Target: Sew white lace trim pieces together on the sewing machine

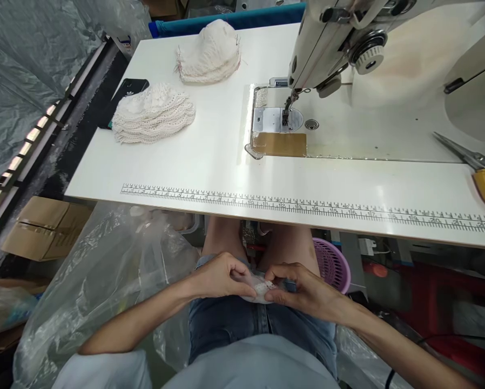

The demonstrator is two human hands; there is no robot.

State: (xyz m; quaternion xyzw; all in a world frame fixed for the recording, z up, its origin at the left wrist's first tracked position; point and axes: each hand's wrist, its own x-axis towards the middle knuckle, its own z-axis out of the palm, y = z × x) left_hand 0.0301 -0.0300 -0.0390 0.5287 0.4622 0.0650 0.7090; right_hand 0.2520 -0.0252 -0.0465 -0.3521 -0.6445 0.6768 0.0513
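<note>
left hand (pixel 220 276) and right hand (pixel 307 290) together at lap, fingers pinched

A small white lace piece (pixel 260 289), crumpled and partly hidden, is pinched between both hands over the lap, below the tabletop edge.

Two lace stacks far left, near stack (pixel 153 113), far stack (pixel 210 52), one phone (pixel 131 86), one sewing machine (pixel 348 38) far right, one pair of scissors (pixel 467 155), two hands near, left hand (pixel 220 275), right hand (pixel 303 289), one small white scrap (pixel 261 290) between them
</note>
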